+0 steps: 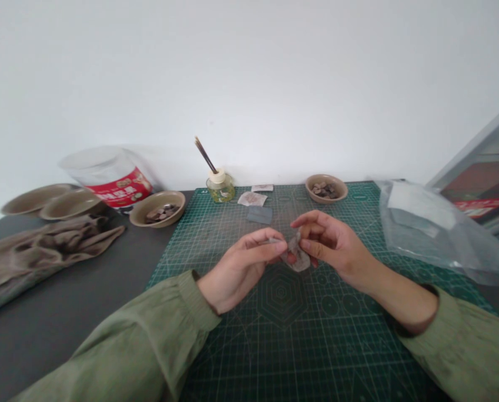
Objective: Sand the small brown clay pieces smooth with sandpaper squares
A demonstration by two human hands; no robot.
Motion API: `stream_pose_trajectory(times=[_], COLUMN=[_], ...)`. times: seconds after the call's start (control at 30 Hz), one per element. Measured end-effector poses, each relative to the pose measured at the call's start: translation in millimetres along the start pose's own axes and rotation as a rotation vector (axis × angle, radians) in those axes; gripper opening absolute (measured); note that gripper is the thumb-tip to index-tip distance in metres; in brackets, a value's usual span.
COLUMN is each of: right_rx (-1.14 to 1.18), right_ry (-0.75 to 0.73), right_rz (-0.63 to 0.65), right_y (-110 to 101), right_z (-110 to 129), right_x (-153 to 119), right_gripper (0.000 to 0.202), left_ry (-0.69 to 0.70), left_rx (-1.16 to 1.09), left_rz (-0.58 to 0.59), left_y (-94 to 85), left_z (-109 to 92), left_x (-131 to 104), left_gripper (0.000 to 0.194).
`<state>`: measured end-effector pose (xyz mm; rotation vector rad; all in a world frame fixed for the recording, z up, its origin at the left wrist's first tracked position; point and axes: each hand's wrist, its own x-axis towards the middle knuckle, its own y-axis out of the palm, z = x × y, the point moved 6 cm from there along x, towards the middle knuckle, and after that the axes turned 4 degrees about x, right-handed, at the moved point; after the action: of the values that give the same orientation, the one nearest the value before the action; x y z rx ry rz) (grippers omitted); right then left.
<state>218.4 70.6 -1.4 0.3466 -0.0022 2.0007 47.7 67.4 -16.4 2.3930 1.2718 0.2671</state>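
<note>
Sheet [298,261], thin, crumpled and pale grey, sits between both hands just above the middle of the green cutting mat [341,352]. From my remote seat I see the left hand [245,265] pinching its left side, thumb laid over the bent forefinger, while the right hand [339,245] grips its right side between thumb and curled fingers. The hands are near each other but apart, joined only by the sheet. Blur hides the exact fingertip contact on the right, and I cannot tell whether anything lies inside the folds.

I judge it light and limp, more like tissue or soft paper than anything stiff, so it should crease at a touch and might tear under a hard pull. I would take it near opposite edges, flat between thumb pad and forefinger, with little squeeze and no tug through the middle.

Beyond the hands I have a grey flat piece [259,215] on the mat, with a patterned paper [253,199] just behind it. A bowl of brownish pieces [316,198] stands to the right, near the mat's far edge
</note>
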Motion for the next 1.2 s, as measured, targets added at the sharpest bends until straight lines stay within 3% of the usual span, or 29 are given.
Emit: stream_pose_trajectory(times=[0.57, 0.83, 1.03, 1.2], right_rx=[-0.027, -0.127, -0.499, -0.511], right_ry=[0.010, 0.010, -0.127, -0.080], right_rz=[-0.004, -0.193, -0.387, -0.278], right_y=[0.0, -13.1, -22.6, -12.6], right_z=[1.7, -0.9, 7.2, 5.4], right_x=[-1.3, 0.6, -5.4, -5.1], right_gripper=[0.028, 0.032, 0.019, 0.028], left_ry=[0.016, 0.069, 0.153, 0.183], left_rx=[0.050, 0.171, 0.316, 0.396], left_rz=[-0.051, -0.103, -0.222, -0.253], left_y=[-6.0, -5.8, -11.4, -15.2], left_z=[0.3, -4.7, -9.5, -10.9], left_x=[-0.6, 3.4, 3.4, 1.8], left_gripper=[0.022, 0.025, 0.024, 0.031])
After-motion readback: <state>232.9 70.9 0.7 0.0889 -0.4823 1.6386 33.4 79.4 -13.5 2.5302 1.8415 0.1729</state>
